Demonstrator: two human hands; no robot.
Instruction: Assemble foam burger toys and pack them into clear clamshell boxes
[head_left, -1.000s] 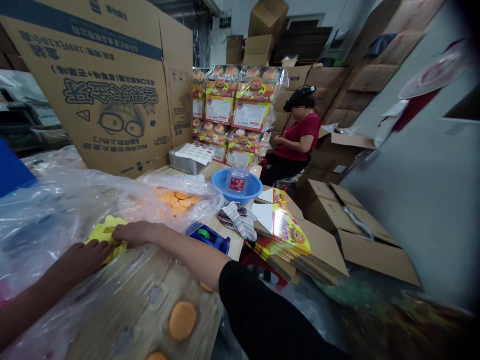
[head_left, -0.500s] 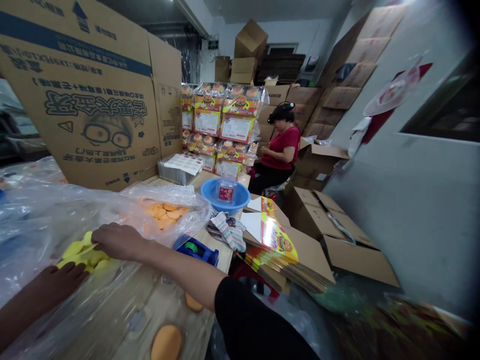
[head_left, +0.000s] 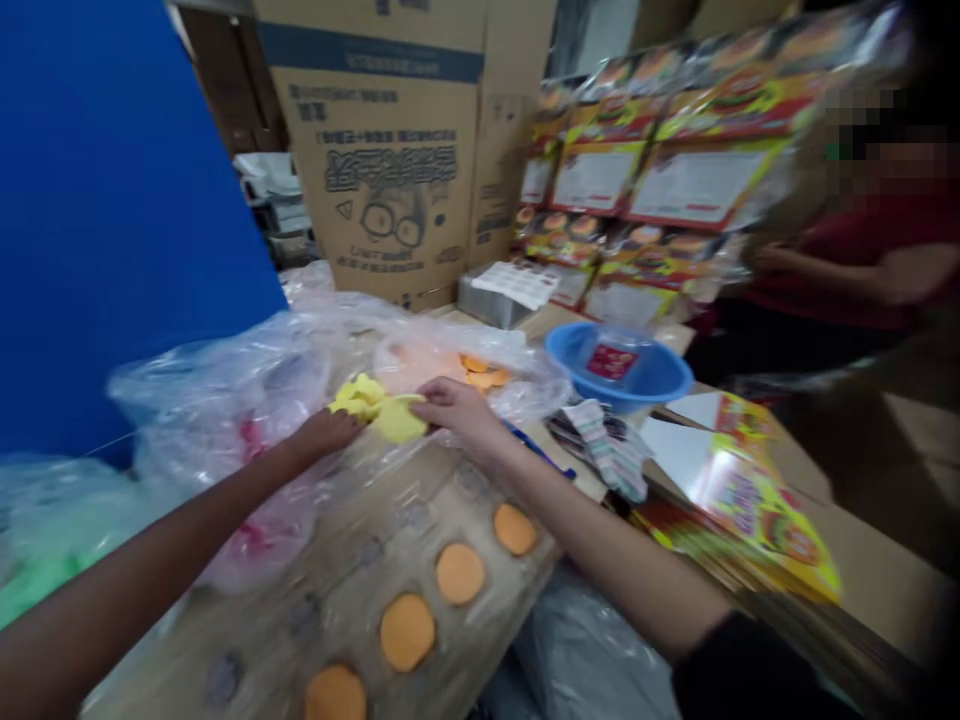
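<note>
My right hand [head_left: 454, 412] pinches the edge of a thin yellow disc [head_left: 400, 420] between thumb and fingers. To its left, my left hand [head_left: 330, 432] has its fingers curled at a small heap of yellow pieces [head_left: 360, 392], seemingly gripping some; blur hides the exact hold. The heap lies on clear plastic film [head_left: 300, 345]. On the table [head_left: 337, 560] nearer me, several orange discs [head_left: 407, 632] form a slanting row, with small dark round items [head_left: 223, 680] in another row to their left. More orange pieces [head_left: 480, 372] sit in a plastic bag behind my right hand.
A blue basin [head_left: 664, 385] holding a clear labelled tub [head_left: 611, 360] stands at the right, near a striped cloth [head_left: 607, 450]. Printed cardboard sheets [head_left: 750, 490] are stacked beside the table. Behind are a large carton [head_left: 390, 130], packaged boxes [head_left: 675, 180] and a seated person [head_left: 847, 270]. A blue panel [head_left: 127, 220] rises left.
The view has swung left and down, bringing in the blue panel and more orange discs. My right hand now holds a yellow disc apart from the heap.
</note>
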